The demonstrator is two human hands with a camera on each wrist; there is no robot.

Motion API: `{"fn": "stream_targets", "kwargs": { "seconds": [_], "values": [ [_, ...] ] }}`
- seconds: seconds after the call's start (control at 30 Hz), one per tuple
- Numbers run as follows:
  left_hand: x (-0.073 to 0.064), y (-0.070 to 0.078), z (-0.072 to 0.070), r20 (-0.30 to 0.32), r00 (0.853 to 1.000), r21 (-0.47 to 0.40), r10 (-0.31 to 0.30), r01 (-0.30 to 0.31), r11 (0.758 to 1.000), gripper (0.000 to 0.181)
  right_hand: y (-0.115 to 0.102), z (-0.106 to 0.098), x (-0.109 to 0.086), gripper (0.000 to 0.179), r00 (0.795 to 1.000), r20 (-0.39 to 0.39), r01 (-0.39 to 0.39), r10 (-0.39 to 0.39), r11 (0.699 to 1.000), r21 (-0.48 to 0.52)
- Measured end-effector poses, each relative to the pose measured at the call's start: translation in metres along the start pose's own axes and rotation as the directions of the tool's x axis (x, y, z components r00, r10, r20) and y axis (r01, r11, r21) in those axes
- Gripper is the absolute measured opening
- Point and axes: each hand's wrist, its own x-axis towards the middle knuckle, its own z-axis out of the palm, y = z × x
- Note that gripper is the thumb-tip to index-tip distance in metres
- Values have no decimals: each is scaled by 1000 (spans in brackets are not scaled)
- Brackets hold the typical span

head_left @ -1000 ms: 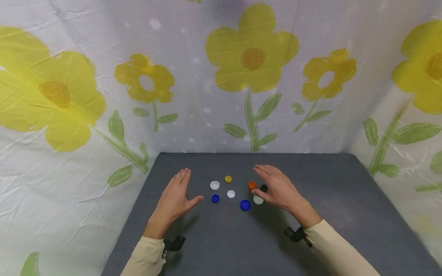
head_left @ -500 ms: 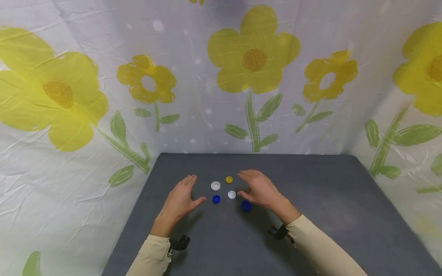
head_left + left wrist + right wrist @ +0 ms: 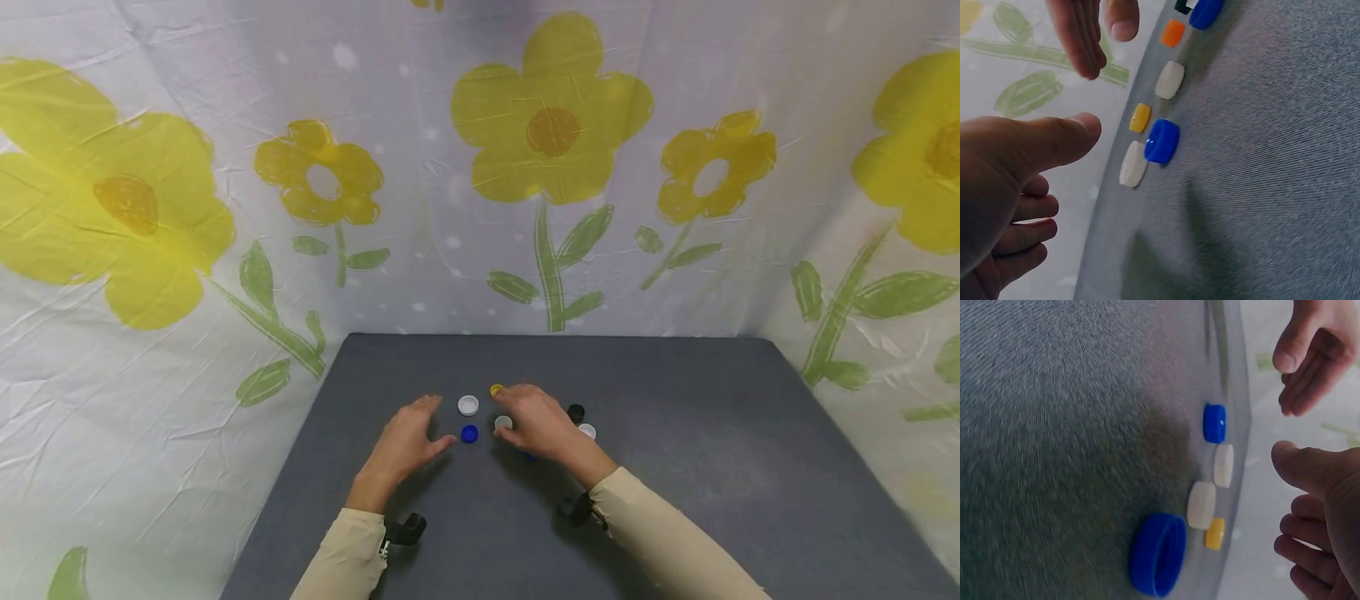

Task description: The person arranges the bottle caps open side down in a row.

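Several bottle caps lie on a dark grey table. My left hand (image 3: pixel 403 440) hovers left of a small blue cap (image 3: pixel 469 433) and a white cap (image 3: pixel 468 406), thumb held apart from the fingers, holding nothing. Over the middle of the group hangs my right hand (image 3: pixel 536 423), also holding nothing. In the head view its fingertips overlap a yellow cap (image 3: pixel 496 390) and its thumb overlaps a second white cap (image 3: pixel 503 422). The large blue cap (image 3: pixel 1158 555) is mostly hidden under it in that view. An orange cap (image 3: pixel 1172 33) shows in the left wrist view.
Right of the right hand lie a black cap (image 3: pixel 575 412) and a third white cap (image 3: pixel 588 431). The grey table (image 3: pixel 675 400) ends at a white curtain (image 3: pixel 420 167) printed with yellow flowers, which hangs behind and at both sides.
My right hand has moved left over the caps, uncovering the black cap and a white cap at the right. The left hand has shifted slightly right and toward me. The caps stay put.
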Motion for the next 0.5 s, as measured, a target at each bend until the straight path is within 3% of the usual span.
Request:
{"fn": "stream_targets", "kwargs": {
  "seconds": [0.27,0.5],
  "values": [
    [2,-3,17,-6,1000,-20,14,-14,1000,65,-3,14,5,48,999,38,16,-16,1000,-5],
    [4,-5,28,-25,998,-25,49,-50,998,57,-5,29,8,39,999,26,26,-26,999,22]
  ]
}}
